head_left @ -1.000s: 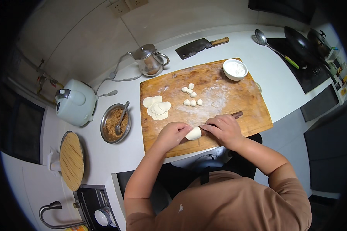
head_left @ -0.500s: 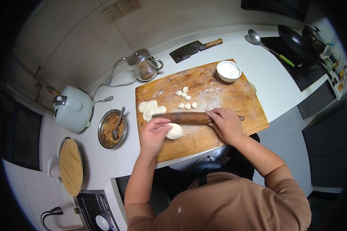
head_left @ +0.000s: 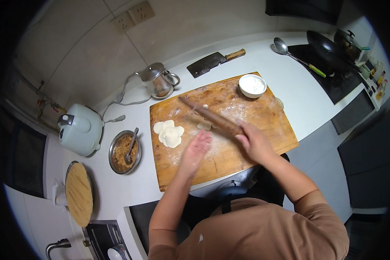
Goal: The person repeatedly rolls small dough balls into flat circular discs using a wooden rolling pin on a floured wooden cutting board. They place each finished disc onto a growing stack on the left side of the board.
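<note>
My right hand (head_left: 255, 143) grips the near right end of a brown wooden rolling pin (head_left: 216, 119). The pin slants across the board, its far end toward the upper left. My left hand (head_left: 197, 149), a little blurred, holds nothing; its fingers stretch toward small dough pieces (head_left: 205, 125) just beyond the fingertips. The pin hides part of these pieces. Left of that hand lies an overlapping pile of flat round dough wrappers (head_left: 170, 135). All of it is on a floured wooden board (head_left: 216, 167). A white bowl of flour (head_left: 252, 86) stands at the board's far right.
Left of the board is a metal bowl of brown filling (head_left: 125, 152) with a spoon in it. A steel kettle (head_left: 159, 81) and a cleaver (head_left: 210, 64) are beyond the board. A skimmer (head_left: 290, 51) lies near the stove at right. A round woven tray (head_left: 79, 195) leans at left.
My left hand has let go of a flat wrapper, now on the pile, and moved right toward the dough pieces. The rolling pin has swung from level to slanted, its left end going farther away.
</note>
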Available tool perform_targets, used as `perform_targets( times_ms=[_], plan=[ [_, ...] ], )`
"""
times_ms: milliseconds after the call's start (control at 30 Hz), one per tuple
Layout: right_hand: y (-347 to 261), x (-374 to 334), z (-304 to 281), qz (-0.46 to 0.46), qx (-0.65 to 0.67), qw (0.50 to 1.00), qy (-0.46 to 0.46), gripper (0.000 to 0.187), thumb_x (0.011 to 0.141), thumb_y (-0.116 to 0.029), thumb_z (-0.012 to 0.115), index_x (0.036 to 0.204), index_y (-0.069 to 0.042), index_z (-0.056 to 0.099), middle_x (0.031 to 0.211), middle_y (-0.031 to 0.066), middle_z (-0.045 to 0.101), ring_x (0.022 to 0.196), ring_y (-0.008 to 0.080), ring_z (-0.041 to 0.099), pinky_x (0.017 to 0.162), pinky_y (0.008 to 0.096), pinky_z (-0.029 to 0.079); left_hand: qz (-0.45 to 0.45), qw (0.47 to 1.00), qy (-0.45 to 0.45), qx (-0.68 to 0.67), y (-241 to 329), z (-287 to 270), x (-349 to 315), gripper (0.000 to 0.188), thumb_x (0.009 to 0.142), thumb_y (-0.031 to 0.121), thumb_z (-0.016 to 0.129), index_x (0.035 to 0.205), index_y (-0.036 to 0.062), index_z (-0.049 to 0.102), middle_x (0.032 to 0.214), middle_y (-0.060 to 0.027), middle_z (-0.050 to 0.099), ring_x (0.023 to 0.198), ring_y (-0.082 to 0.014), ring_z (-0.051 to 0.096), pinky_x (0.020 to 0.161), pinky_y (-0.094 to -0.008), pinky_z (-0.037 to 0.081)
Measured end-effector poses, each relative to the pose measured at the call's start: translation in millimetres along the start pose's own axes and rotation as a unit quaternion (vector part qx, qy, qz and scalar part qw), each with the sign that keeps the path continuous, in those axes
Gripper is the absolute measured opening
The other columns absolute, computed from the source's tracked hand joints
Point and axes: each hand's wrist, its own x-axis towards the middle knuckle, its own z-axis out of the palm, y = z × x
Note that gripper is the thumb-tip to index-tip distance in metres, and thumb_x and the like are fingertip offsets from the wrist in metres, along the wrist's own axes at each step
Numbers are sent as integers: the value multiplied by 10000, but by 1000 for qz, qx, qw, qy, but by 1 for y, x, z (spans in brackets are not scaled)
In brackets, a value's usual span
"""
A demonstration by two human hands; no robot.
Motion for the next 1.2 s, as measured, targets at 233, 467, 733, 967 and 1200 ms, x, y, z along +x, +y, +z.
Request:
perform_targets(
  times_ms=[233,467,733,967,1200],
  plan=[
    [-3,39,6,-44,48,997,-41,281,877,-166,681,1123,-36,637,974,201,659,945,403,648,816,458,527,-17,978,25,-204,-9,-2,17,344,1045,213,530,1335,35,487,1286,-140,612,1184,-285,608,1015,-491,500],
    [129,168,-57,101,-188,972,-102,189,777,-72,718,956,-95,772,971,142,734,904,331,685,798,410,543,39,954,137,-266,13,-55,11,456,1065,356,466,1353,4,500,1067,-118,642,968,-221,616,878,-375,522],
    [126,197,-44,110,-270,912,-288,218,731,-72,775,948,-90,779,918,113,749,840,277,703,753,362,548,39,959,99,-263,14,-64,0,561,1076,456,378,1349,-21,488,923,-102,609,844,-164,576,747,-290,488],
    [55,211,-33,35,-118,966,-227,226,762,-59,787,983,-26,755,905,122,745,791,262,695,756,365,551,25,960,104,-260,19,-58,-3,557,1076,448,376,1351,-23,488,917,-102,608,834,-159,570,729,-279,476],
    [3,212,26,-56,-130,931,-335,143,885,-110,720,1015,-52,737,858,109,735,787,160,681,725,326,546,13,961,87,-264,17,-55,-1,559,1069,462,394,1354,-8,493,938,-100,607,851,-167,583,741,-293,496]
  ],
)
